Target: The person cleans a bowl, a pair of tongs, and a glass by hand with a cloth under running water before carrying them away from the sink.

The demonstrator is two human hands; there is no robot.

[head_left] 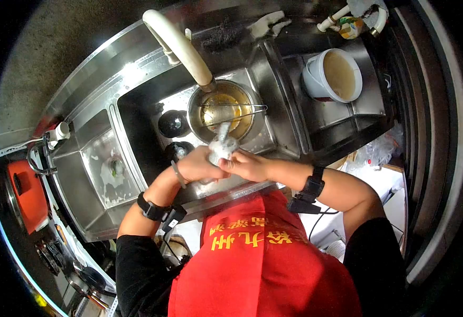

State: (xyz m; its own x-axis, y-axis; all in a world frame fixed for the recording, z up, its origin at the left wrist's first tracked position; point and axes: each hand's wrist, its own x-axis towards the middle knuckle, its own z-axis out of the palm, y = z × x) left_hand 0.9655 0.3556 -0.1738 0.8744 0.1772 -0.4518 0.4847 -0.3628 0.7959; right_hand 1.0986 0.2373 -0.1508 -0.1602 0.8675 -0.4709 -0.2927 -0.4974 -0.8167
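Note:
My left hand (193, 165) and my right hand (248, 166) meet over the front of the middle sink, fingers closed around a wet whitish bundle (222, 150) that looks like a rag. Blurred water or cloth hangs from its far end towards a round metal pot (194, 108). Yellowish liquid covers the pot's bottom, and a thin wire handle (251, 110) lies across its rim. Beside the pot sits a black bowl (172, 123); a second black bowl (178, 151) is near my left hand, partly hidden by it.
A curved white faucet (181, 47) reaches over the pot. In the right basin stands a white bucket (316, 76) of cloudy brownish liquid. Gloves (267, 24) lie on the back ledge. The left basin (96, 153) has suds; an orange-red container (28, 195) stands farther left.

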